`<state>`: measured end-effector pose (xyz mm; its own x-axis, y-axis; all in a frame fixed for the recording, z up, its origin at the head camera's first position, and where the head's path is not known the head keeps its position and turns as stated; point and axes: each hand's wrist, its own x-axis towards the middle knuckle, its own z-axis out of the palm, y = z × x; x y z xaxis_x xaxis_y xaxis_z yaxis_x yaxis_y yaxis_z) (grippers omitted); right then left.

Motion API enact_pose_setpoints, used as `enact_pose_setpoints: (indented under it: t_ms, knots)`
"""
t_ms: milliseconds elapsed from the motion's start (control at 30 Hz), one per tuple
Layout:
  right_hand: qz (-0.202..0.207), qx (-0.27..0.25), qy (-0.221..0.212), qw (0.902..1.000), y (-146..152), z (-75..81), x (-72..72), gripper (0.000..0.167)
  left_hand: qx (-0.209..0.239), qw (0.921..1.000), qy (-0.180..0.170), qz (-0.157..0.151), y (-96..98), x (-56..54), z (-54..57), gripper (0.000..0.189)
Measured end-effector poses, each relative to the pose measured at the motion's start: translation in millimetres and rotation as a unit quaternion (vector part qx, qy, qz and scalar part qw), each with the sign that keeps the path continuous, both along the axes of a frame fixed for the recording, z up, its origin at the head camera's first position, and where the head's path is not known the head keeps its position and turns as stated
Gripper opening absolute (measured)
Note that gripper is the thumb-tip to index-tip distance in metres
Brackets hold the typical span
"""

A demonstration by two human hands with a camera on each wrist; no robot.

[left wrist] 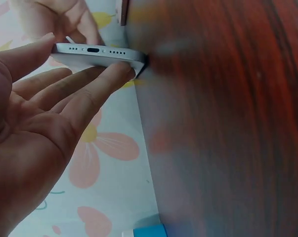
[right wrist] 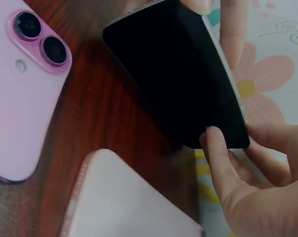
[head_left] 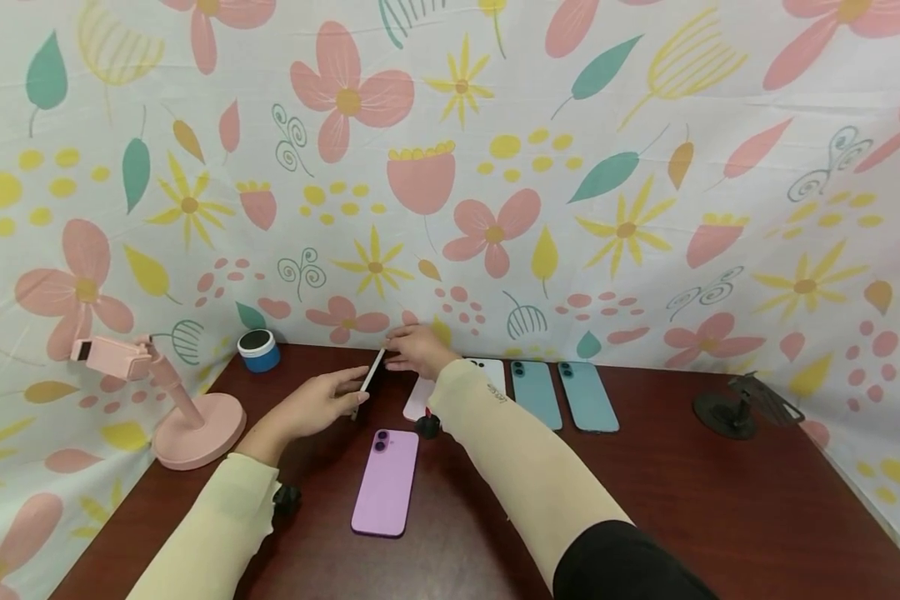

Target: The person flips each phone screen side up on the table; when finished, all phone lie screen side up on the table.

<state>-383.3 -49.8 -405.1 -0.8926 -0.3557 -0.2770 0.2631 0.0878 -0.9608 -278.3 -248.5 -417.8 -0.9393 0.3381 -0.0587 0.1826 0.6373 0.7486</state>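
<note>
Both hands hold one smartphone (head_left: 373,372) on its long side, tilted, near the back of the table. In the left wrist view its silver bottom edge (left wrist: 102,51) shows a charging port. My left hand (head_left: 317,406) pinches the near end, thumb on one side and fingers on the other. At the far end, my right hand (right wrist: 260,190) grips it with a fingertip on the black screen (right wrist: 163,69). Whether its lower edge touches the table cannot be told. Closer to me lies a purple phone (head_left: 386,483), back up. A pale pink phone (right wrist: 121,197) lies beside the right hand.
A white phone (head_left: 492,373) and two teal phones, one left (head_left: 536,396) and one right (head_left: 588,398), lie in a row. A pink phone stand (head_left: 198,429) and blue jar (head_left: 260,354) are left; a dark stand (head_left: 727,412) is right. Floral cloth (head_left: 450,167) hangs behind.
</note>
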Motion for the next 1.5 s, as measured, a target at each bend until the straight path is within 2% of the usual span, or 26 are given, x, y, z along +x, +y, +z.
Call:
enact_pose_setpoints:
  t_ms: [167,467,633,767,1000,1167,1367,1500]
  knots:
    - [0.004,-0.016,-0.001,0.9999,-4,-13.4,-2.0,0.048,0.028,0.9994,-0.007,0.019,0.9,2.3,1.6,0.056]
    - [0.015,0.01,0.001,0.9998,-5,-24.9,-3.6,0.056,0.079,0.9962,-0.016,0.032,3.3,8.1,3.8,0.052]
    - [0.007,-0.009,-0.005,0.9999,-6,-27.5,-4.9,0.055,0.076,0.9962,-0.007,0.044,1.3,9.6,4.0,0.049]
    - [0.019,0.004,0.008,0.9998,-5,-29.1,-5.9,0.054,0.069,0.9965,0.004,0.047,0.2,10.2,2.6,0.049]
    - [0.037,0.067,0.056,0.9955,-7,-31.5,-5.9,0.048,0.046,0.9969,0.002,0.063,-3.9,11.6,3.7,0.049]
    - [0.042,0.113,0.073,0.9901,-10,-30.8,-5.6,0.042,0.031,0.9983,0.0,0.049,-7.8,13.6,3.7,0.05]
    - [0.058,0.135,0.08,0.9859,-9,-25.6,-3.4,0.046,0.034,0.9981,-0.018,0.049,-10.9,12.3,1.3,0.05]
    - [0.061,0.17,0.098,0.9788,-9,-27.3,-5.3,0.049,0.019,0.9984,-0.026,0.047,-11.9,10.5,-0.3,0.051]
